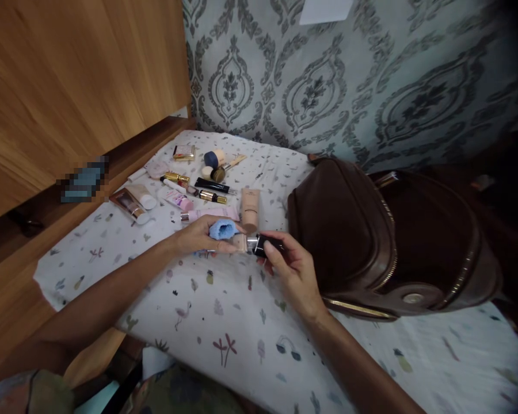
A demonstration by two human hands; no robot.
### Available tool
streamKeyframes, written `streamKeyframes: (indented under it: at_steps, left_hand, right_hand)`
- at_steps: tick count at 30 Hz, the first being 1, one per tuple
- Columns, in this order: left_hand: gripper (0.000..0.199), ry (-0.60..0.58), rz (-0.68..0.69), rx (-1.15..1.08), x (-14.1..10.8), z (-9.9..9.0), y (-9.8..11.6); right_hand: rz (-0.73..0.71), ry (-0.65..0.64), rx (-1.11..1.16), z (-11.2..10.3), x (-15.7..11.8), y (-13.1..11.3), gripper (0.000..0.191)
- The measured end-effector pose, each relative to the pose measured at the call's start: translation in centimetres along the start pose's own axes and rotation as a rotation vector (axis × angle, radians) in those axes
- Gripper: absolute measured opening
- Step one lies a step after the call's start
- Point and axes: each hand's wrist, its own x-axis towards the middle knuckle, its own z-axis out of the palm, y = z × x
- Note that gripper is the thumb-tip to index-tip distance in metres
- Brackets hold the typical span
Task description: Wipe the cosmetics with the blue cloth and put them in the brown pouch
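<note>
My left hand (207,234) is closed around a small glass bottle of beige foundation (240,242), with a light blue cloth (223,229) bunched in the same hand. The fingers of my right hand (287,256) grip the black cap (263,245) at the bottle's other end. A clear neck shows between the beige part and the cap; whether the cap is on or partly off I cannot tell. Just beyond the hands lies a beige cosmetic tube (250,208). A pale pink tube (209,215) lies behind my left hand.
Several cosmetics lie at the back left, among them a black tube (212,185), a gold compact (183,152) and a brown tube (129,204). A brown leather bag (341,224) stands on the right of the patterned cloth cover (198,322). Wooden furniture (82,75) borders the left.
</note>
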Motion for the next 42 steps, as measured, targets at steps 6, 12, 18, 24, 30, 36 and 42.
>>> streamKeyframes:
  at_steps: [6,12,18,24,30,36,42]
  left_hand:
    - [0.043,-0.023,0.005,0.085,0.0,0.9,-0.4]
    - [0.042,0.000,0.059,0.152,0.2,1.7,-1.2]
    - [0.048,0.072,-0.011,0.028,0.3,2.2,-1.2]
    - [0.067,0.178,-0.129,-0.085,0.2,3.9,-0.9]
    - [0.059,0.399,0.066,0.230,0.0,4.3,-1.2]
    - [0.076,0.333,0.355,0.241,-0.2,4.1,-1.6]
    - [0.147,-0.062,0.501,0.583,0.1,3.5,-3.0]
  right_hand:
    - [-0.071,-0.089,-0.232,0.3,-0.6,0.1,0.035]
    - [0.024,-0.069,-0.191,1.0,-1.2,0.7,0.038]
    - [0.151,-0.087,0.125,1.5,-1.3,0.2,0.062]
    - [0.263,-0.029,0.400,1.9,-0.8,0.3,0.050]
    - [0.250,0.034,0.427,1.9,-0.4,0.7,0.045]
    - [0.273,-0.129,0.448,1.8,-0.7,0.8,0.046]
    - [0.290,-0.164,0.490,1.9,-0.9,1.0,0.052]
